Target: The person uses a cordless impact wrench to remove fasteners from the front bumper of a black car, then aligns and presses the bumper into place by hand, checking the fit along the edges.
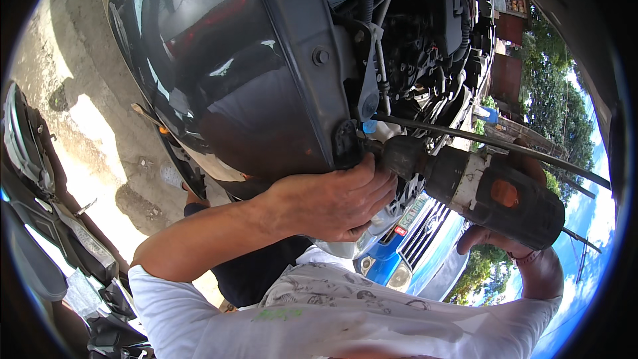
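Observation:
My right hand [495, 240] grips a worn black cordless drill [465, 183] with a pale band and an orange patch. Its thumb shows below the tool and some fingers above; the handle is hidden. The drill's nose points left, toward the corner of a dark, glossy car fender [232, 86]. Beside that nose, right at the fender's corner, my left hand [335, 203] has its fingers curled and pressed together. Whatever lies between those fingertips is hidden, and the drill's tip cannot be seen clearly. A bolt [321, 56] sits in the fender's inner flange.
The car's engine bay [425, 40] is exposed, with hoses and metal parts. A thin dark rod [492, 141] crosses just above the drill. A blue vehicle [415, 246] stands beyond my arms. Parked motorcycles [60, 239] are at the left on concrete ground [100, 139].

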A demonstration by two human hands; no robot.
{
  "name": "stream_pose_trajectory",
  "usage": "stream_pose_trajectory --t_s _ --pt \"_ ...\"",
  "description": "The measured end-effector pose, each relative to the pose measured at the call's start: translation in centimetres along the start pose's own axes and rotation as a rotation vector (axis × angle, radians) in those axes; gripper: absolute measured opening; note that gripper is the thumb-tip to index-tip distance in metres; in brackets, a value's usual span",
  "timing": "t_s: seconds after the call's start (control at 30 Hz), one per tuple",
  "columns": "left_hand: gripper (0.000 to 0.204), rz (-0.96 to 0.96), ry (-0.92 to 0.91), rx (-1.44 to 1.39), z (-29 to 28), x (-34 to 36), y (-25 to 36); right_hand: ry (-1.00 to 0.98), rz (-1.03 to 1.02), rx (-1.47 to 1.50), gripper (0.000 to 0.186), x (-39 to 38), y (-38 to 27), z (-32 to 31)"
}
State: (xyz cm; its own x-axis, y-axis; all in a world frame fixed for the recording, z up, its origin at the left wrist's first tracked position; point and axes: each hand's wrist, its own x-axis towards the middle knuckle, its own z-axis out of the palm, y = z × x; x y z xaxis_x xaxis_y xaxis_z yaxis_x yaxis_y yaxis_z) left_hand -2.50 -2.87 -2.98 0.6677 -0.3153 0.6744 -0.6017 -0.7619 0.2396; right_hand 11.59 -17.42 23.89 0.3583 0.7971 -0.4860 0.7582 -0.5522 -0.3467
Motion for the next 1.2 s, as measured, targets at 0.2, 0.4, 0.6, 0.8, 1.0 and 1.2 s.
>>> stream_pose_trajectory --t_s 0.2,0.4,0.6,0.8,1.0,1.2 --pt "0.054 0.026 0.016 0.015 0.2 -0.1 -0.1 0.185 0.286 0.462 0.117 1.4 -2.2 1.7" --pt "0.054 0.017 0.015 0.000 0.1 0.0 -0.2 -0.232 0.276 0.035 0.112 1.2 -0.2 -1.3" --pt "0.053 0.039 0.010 -0.002 0.1 0.0 -0.3 -0.095 0.430 0.219 0.086 0.6 0.2 0.3" --pt "0.053 0.067 0.001 0.004 -0.1 0.2 -0.4 -0.136 0.657 0.605 0.077 3.4 -1.2 -0.2" --pt "0.054 0.054 0.026 0.044 -0.5 0.3 -0.7 -0.137 0.594 0.522 0.076 4.2 -1.9 -0.3" --pt "0.051 0.020 0.037 0.030 -0.3 0.4 -0.5 -0.253 0.350 0.167 0.068 3.8 -0.8 -0.5"
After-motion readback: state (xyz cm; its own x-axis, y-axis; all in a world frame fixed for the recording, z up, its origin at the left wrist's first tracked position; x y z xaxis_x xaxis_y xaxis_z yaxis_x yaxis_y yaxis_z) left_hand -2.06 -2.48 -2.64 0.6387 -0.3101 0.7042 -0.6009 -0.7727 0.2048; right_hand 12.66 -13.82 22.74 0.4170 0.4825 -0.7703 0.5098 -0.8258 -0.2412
